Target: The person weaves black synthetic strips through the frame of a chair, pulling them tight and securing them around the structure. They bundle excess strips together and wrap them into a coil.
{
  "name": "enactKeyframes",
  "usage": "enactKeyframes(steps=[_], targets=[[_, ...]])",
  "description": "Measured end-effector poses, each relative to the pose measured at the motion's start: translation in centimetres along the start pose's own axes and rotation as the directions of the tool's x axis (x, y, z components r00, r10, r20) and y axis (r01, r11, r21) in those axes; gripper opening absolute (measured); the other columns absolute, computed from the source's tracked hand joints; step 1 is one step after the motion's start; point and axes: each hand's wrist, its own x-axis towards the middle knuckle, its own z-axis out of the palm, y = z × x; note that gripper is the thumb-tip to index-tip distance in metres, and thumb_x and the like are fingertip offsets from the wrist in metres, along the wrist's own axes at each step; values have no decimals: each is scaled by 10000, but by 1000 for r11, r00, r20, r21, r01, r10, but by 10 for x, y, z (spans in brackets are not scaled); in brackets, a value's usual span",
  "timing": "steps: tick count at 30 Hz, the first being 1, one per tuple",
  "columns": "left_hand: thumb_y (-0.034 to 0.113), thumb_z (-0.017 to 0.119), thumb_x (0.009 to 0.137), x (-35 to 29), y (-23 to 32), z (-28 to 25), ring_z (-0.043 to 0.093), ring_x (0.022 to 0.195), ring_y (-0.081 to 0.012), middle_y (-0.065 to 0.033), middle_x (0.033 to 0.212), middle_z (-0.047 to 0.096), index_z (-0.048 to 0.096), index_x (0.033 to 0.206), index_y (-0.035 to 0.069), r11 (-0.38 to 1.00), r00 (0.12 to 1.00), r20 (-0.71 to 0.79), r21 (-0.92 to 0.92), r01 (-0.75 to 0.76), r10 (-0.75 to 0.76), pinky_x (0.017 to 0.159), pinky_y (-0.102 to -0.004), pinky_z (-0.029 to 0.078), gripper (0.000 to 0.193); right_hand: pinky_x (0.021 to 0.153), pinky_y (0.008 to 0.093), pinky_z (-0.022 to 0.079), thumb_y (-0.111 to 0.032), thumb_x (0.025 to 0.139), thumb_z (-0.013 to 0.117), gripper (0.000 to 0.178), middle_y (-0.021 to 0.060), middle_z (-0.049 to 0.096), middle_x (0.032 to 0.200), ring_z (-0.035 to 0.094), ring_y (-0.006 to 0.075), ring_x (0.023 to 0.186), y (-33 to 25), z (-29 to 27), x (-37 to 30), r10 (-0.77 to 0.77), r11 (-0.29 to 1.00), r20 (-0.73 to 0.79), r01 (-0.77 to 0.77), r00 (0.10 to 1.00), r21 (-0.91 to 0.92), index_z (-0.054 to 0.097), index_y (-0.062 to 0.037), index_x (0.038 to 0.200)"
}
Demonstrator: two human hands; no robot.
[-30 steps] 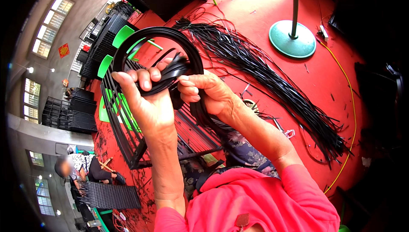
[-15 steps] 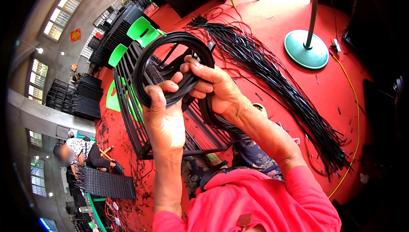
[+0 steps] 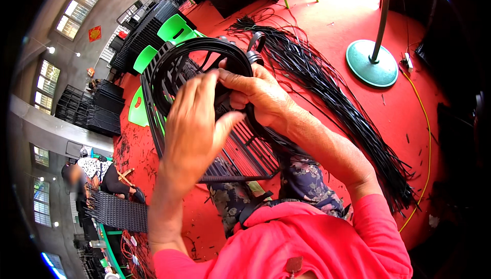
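A coil of flat black plastic strip (image 3: 232,49) is held up in front of me, over a black slatted frame (image 3: 251,148). My right hand (image 3: 263,94) is closed round the coil's right side, thumb and fingers pressed together on it. My left hand (image 3: 192,125) is at the coil's near left side, its back toward me. Its fingers are stretched and the thumb stands apart; the fingertips reach the strip near my right thumb, and whether they touch is unclear. A small curled loop of strip (image 3: 255,43) sticks up beyond my right hand.
A long bundle of loose black strips (image 3: 327,102) lies on the red floor to the right. Beyond it stand a round green pole base (image 3: 372,64) and a yellow cable (image 3: 427,141). Green chairs (image 3: 176,30) stand behind the frame. Another person (image 3: 99,174) sits at far left by woven panels.
My left hand has let go of the coil's lower left side and turned over, its back now toward me and fingers straightened. My right hand keeps its grip.
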Motion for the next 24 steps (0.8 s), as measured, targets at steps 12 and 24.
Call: enactKeyframes(steps=[12, 24], targets=[[83, 626, 774, 59, -65, 14, 569, 951, -140, -87, 1039, 585, 413, 1195, -12, 433, 643, 764, -599, 674, 55, 815, -247, 442, 482, 413, 222, 267, -161, 805, 651, 101, -42, 463, 560, 340, 40, 438, -39, -18, 8, 130, 967, 65, -112, 989, -227, 611, -72, 832], [-45, 536, 787, 88, -79, 42, 603, 571, -172, -72, 738, 591, 490, 1029, 10, 460, 451, 892, -392, 797, -20, 464, -292, 511, 252, 497, 194, 346, -203, 784, 696, 216, -52, 468, 612, 390, 34, 497, -50, -21, 30, 190, 919, 176, -112, 966, -377, 608, -70, 929]])
